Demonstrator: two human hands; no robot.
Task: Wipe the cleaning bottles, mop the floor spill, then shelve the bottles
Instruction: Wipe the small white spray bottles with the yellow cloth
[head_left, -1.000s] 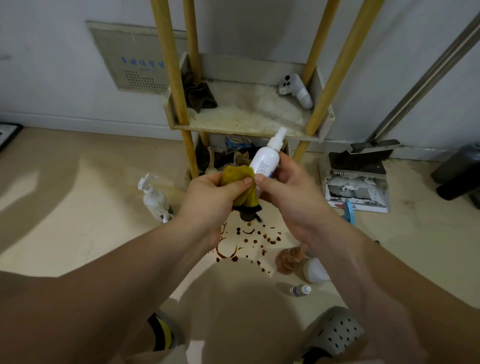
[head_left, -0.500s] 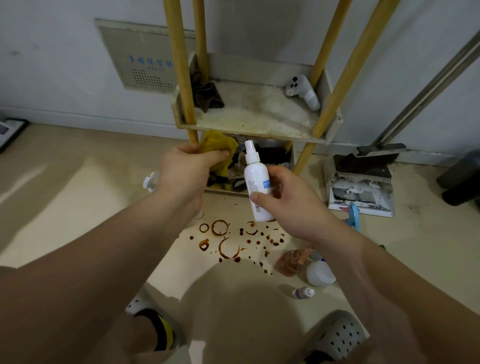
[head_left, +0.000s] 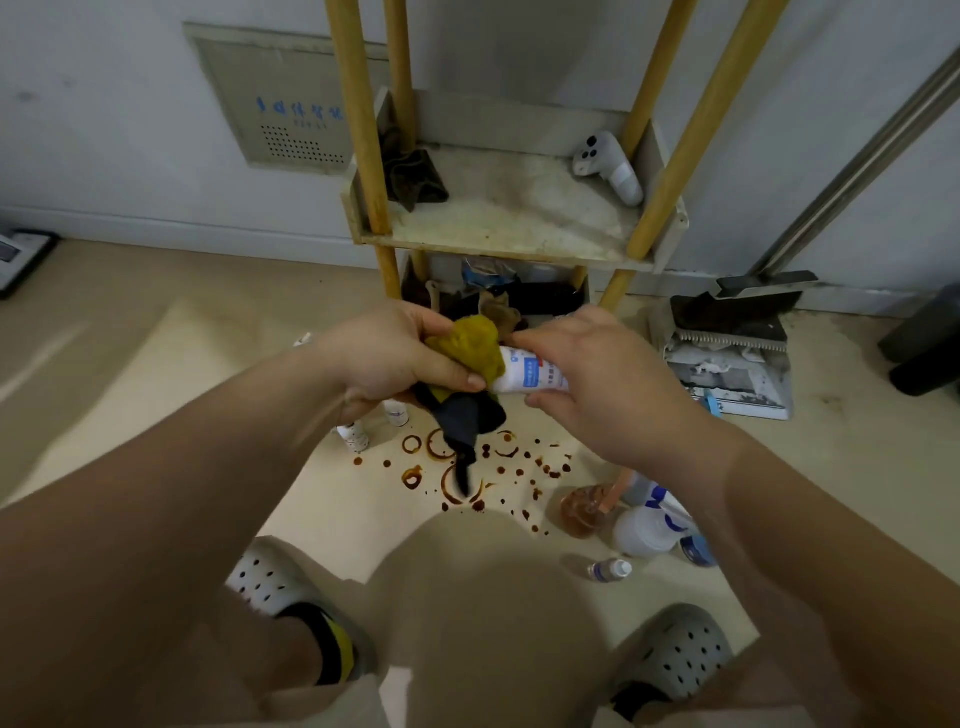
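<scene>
Above the floor spill (head_left: 467, 467), gripping white bottle (head_left: 524, 376) sideways round the label with right hand (head_left: 597, 384), yellow cloth (head_left: 470, 340) clamped over its free end by left hand (head_left: 395, 358); likely light, stiff, slick plastic, so mid-body hold safest

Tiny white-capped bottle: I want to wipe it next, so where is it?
The tiny bottle lies on the floor at lower right of the head view, between the large white bottle and the right shoe.

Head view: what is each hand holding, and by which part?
Right hand grips the white blue-labelled spray bottle round its body; left hand grips the bunched yellow-and-dark cloth against the bottle's other end.
</scene>
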